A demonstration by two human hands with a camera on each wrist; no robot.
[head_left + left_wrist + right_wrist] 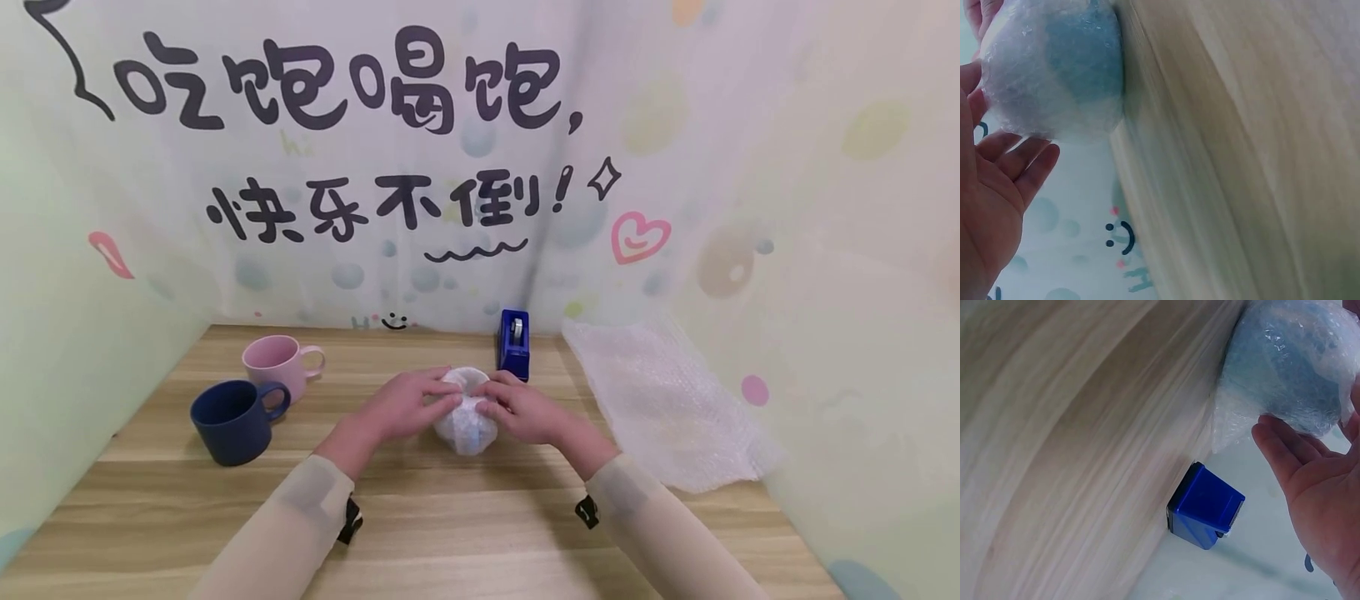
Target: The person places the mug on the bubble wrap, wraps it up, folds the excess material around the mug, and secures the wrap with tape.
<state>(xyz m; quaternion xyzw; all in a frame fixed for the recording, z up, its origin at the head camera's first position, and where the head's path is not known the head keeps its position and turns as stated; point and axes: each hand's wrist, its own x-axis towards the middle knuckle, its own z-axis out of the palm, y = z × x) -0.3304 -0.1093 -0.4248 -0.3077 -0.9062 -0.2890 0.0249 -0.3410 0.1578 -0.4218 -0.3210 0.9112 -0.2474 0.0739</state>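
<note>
A bundle of clear bubble wrap [467, 429] stands on the wooden table between both hands, with something light blue showing through its side. My left hand [405, 406] holds it from the left, thumb at the front and fingers reaching around its upper part. From the right, my right hand [528, 412] holds the top edge in a similar way. Both wrist views show fingertips against the wrap [1054, 69]. What the bundle contains is mostly hidden by the plastic.
On the left stand a pink mug [273, 360] and a navy mug [232, 421]. A blue tape dispenser [514, 346] sits just behind the right hand. A bubble wrap sheet [667, 408] lies flat along the table's right side. Printed walls enclose the back and sides.
</note>
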